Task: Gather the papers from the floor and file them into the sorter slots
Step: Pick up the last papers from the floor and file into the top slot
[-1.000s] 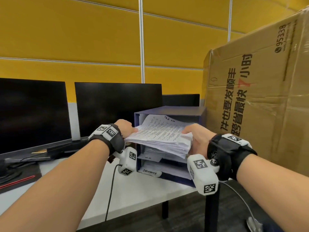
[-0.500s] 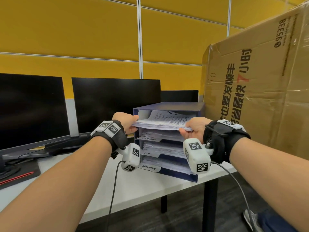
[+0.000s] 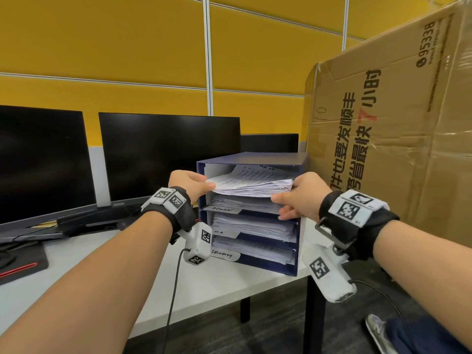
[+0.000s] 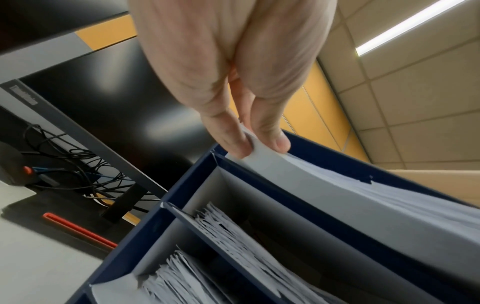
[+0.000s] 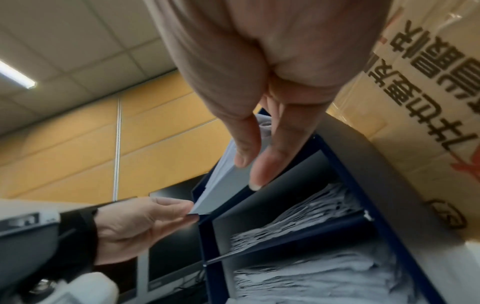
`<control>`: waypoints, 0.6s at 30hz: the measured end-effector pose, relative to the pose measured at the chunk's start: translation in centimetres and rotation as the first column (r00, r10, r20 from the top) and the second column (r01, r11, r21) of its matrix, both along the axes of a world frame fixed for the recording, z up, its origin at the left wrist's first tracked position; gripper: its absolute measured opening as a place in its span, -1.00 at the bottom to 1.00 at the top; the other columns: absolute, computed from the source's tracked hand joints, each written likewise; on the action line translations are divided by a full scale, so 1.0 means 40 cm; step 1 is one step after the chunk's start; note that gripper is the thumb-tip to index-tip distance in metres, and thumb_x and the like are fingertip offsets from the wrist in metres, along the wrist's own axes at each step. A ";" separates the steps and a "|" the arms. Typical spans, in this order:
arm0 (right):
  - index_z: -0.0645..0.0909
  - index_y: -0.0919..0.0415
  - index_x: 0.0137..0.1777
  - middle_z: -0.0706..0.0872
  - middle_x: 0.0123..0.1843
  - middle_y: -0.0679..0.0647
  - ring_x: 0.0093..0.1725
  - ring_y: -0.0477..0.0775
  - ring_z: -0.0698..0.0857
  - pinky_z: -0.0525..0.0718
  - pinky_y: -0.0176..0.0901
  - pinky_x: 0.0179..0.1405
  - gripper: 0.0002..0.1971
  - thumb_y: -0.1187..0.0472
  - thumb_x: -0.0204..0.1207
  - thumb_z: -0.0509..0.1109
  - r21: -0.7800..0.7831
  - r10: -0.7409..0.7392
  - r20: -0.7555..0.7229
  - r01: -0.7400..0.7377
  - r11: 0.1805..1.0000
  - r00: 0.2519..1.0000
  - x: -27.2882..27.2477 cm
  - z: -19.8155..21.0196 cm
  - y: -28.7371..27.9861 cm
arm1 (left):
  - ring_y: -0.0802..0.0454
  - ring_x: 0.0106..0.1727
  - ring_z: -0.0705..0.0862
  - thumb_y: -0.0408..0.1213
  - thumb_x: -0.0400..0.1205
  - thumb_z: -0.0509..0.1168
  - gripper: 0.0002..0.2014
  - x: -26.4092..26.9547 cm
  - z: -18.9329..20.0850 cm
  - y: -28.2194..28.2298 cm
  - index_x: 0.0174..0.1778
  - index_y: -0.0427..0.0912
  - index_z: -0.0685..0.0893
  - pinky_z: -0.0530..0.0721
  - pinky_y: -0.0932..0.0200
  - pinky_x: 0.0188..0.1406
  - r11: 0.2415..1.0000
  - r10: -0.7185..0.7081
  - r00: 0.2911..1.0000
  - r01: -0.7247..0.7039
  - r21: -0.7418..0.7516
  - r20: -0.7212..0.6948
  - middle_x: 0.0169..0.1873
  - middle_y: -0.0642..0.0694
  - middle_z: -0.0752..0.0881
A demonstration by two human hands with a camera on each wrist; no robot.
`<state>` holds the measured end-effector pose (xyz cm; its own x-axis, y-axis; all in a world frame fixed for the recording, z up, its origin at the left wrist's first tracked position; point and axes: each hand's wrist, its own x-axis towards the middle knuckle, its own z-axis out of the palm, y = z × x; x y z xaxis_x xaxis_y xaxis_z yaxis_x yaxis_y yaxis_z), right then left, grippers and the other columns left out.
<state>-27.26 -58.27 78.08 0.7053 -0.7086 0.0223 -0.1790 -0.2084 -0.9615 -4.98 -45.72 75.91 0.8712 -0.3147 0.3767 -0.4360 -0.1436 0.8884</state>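
— Where are the papers (image 3: 251, 183) sitting?
— Partly inside the sorter's (image 3: 255, 159) top slot, between both hands.
— And the hands?
— The left hand (image 3: 190, 182) is pinching the left corner; the right hand (image 3: 300, 195) is pinching the right edge.

Bare forearms; each wrist wears a black strap (image 3: 356, 221) with white marker tiles, a white camera pod (image 3: 198, 245) below, black cable (image 3: 173, 290) trailing.

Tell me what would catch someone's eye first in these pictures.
Probably the thick stack of papers held at its corners by the left hand and right hand, part way into the top slot of the blue sorter on the white desk. Next, the huge cardboard box printed with large characters, right of the sorter.
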 end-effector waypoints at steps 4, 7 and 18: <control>0.43 0.45 0.29 0.66 -0.60 0.19 -0.68 0.04 0.66 0.61 -0.29 -0.77 -0.59 0.20 0.58 0.41 -0.213 -0.097 -0.249 0.043 0.976 0.964 0.034 0.021 -0.014 | -0.01 0.02 0.69 -0.26 0.42 0.59 -0.68 0.007 0.002 -0.009 0.07 -0.22 0.78 0.61 0.15 0.08 0.997 0.026 0.997 -0.032 0.076 0.079 -0.04 -0.08 0.74; 0.55 0.39 -0.14 0.72 -0.47 0.22 -0.59 0.09 0.72 0.81 -0.05 -0.37 -0.71 0.13 0.54 0.46 -0.402 -0.192 -0.297 0.060 0.914 0.935 0.064 0.015 -0.039 | 0.02 0.03 0.67 -0.32 0.46 0.55 -0.69 0.017 0.001 -0.008 0.13 -0.19 0.76 0.60 0.17 0.09 0.986 0.032 0.989 -0.055 0.157 0.147 0.03 -0.08 0.75; 0.58 0.25 -0.22 0.70 -0.30 0.15 -0.35 0.13 0.71 0.71 -0.17 -0.39 -0.76 0.08 0.54 0.42 -0.791 -0.375 -0.199 0.078 0.607 0.905 0.076 0.019 -0.075 | -0.06 -0.20 0.80 -0.27 0.49 0.52 -0.94 0.015 0.010 -0.048 -0.27 -0.14 0.78 0.81 -0.01 -0.08 0.958 0.128 0.972 -0.172 0.227 0.197 -0.25 -0.10 0.80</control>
